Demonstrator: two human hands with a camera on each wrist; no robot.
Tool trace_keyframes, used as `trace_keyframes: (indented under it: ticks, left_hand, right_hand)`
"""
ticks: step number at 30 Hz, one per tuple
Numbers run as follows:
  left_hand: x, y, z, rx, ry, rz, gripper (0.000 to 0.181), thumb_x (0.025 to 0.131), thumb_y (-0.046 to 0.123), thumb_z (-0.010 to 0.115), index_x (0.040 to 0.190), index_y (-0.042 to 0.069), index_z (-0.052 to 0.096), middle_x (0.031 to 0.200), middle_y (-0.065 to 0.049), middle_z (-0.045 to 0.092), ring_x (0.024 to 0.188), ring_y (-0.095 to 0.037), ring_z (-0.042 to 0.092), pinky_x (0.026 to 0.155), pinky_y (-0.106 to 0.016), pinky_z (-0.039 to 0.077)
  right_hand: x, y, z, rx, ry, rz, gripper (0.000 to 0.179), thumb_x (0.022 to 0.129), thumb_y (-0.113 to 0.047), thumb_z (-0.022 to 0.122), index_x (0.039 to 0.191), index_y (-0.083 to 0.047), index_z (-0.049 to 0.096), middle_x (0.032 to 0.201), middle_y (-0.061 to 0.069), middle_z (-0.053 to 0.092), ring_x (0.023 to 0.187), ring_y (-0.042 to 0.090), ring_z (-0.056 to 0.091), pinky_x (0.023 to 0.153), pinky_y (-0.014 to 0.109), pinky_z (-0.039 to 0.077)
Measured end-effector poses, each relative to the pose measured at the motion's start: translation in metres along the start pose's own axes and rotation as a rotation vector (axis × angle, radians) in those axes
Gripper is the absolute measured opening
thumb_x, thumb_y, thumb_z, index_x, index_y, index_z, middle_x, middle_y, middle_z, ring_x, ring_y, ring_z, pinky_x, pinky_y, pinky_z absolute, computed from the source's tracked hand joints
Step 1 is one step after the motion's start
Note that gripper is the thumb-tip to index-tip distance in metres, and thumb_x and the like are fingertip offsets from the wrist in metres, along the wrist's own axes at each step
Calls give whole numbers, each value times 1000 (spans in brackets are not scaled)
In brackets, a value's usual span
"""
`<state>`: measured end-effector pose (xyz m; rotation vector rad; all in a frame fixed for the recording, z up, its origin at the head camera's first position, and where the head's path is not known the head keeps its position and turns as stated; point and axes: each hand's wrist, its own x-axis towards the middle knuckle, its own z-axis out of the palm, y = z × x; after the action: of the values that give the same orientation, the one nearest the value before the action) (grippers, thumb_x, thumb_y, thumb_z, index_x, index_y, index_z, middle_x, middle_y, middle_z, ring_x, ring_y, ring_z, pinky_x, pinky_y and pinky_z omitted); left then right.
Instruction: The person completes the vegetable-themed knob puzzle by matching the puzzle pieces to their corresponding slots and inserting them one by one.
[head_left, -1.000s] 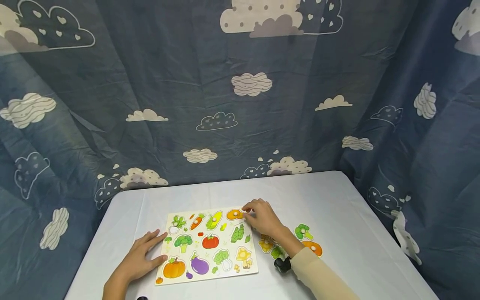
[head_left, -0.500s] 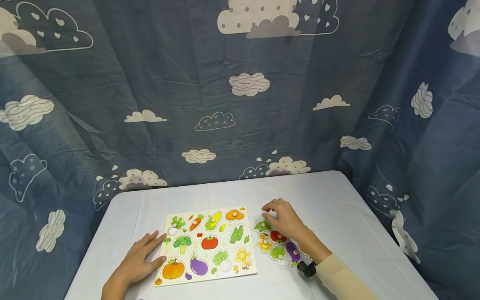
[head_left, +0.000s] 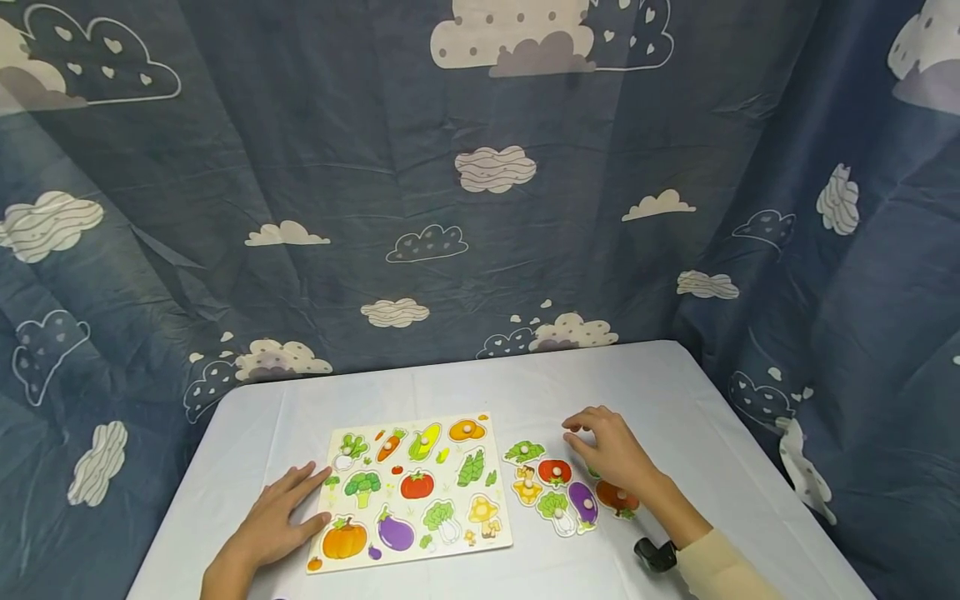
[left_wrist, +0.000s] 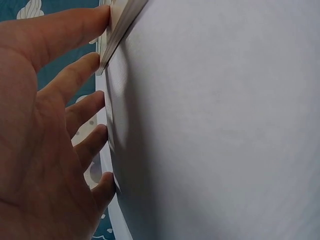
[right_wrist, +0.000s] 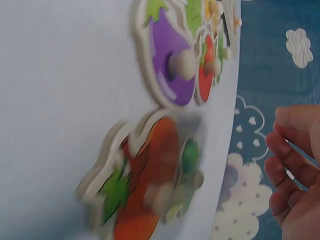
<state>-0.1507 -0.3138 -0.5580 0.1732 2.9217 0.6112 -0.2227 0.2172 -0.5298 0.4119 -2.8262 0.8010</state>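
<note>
A wooden vegetable puzzle board [head_left: 412,560] lies on the white table. Along its top row sit knobbed pieces: a radish [head_left: 350,450], carrot [head_left: 391,446], corn [head_left: 425,442] and an orange-brown piece [head_left: 467,429]. My left hand [head_left: 273,521] rests at the board's left edge with fingers spread; the left wrist view shows its thumb and a finger against the board edge. Above the loose pieces hovers my right hand [head_left: 618,450], fingers loosely bent and holding nothing. Under it are a pumpkin piece [head_left: 618,498] and a partly hidden broccoli; the eggplant piece [head_left: 583,504] lies nearby.
Other loose knobbed pieces lie right of the board: a tomato [head_left: 555,472], a mushroom [head_left: 527,487], a bok choy [head_left: 557,510] and a green vegetable [head_left: 524,452]. A blue cloud-patterned curtain [head_left: 420,200] hangs behind the table.
My right hand has let go of the orange-brown piece at the board's top right corner and moved right, over the loose pieces. My left hand stays at the board's left edge.
</note>
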Motion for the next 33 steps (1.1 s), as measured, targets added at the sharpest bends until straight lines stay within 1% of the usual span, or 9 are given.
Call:
trace_keyframes:
  ticks: [6, 12, 17, 22, 29, 33]
  left_hand:
    - [1, 0, -2, -12, -7, -6, 76, 87, 55, 72, 153, 23, 51, 164, -17, 39, 150, -51, 31, 120, -76, 18]
    - [1, 0, -3, -24, -8, -3, 75, 87, 54, 73, 152, 23, 52, 164, -17, 39, 151, -51, 30, 121, -75, 18]
    - [1, 1, -6, -37, 9, 11, 74, 87, 51, 74, 151, 22, 54, 164, -16, 40, 151, -51, 30, 121, -74, 18]
    - [0, 2, -5, -39, -7, 1, 75, 87, 52, 74, 152, 21, 53, 164, -17, 39, 151, -51, 30, 121, -75, 17]
    - [-1, 3, -5, -53, -6, 2, 75, 87, 51, 74, 152, 20, 53, 163, -18, 39, 151, -52, 29, 121, -76, 17]
    - [-2, 3, -4, -55, -5, 3, 75, 87, 51, 74, 151, 20, 53, 163, -18, 40, 151, -52, 30, 121, -76, 17]
  right_hand:
    - [-10, 15, -6, -6, 19, 15, 19, 91, -18, 79, 109, -10, 79, 100, 0, 73, 99, 23, 62, 89, 47, 58]
    - [-19, 25, -10, -16, 11, 46, 20, 92, -20, 78, 110, -11, 78, 103, 1, 73, 99, 23, 63, 91, 49, 58]
    - [-25, 31, -12, -22, 9, 22, 18, 90, -17, 81, 107, -11, 78, 96, -2, 72, 94, 20, 62, 87, 45, 58]
    - [-29, 38, -13, -27, -28, 19, 15, 90, -15, 80, 105, -12, 79, 93, -6, 72, 90, 15, 60, 85, 41, 56]
    - [-34, 43, -12, -13, -111, 44, 11, 92, -16, 77, 103, -15, 79, 89, -11, 69, 89, 11, 60, 91, 46, 56]
    - [-37, 46, -10, -19, -116, 52, 13, 93, -18, 77, 105, -14, 79, 91, -11, 70, 89, 10, 61, 92, 46, 58]
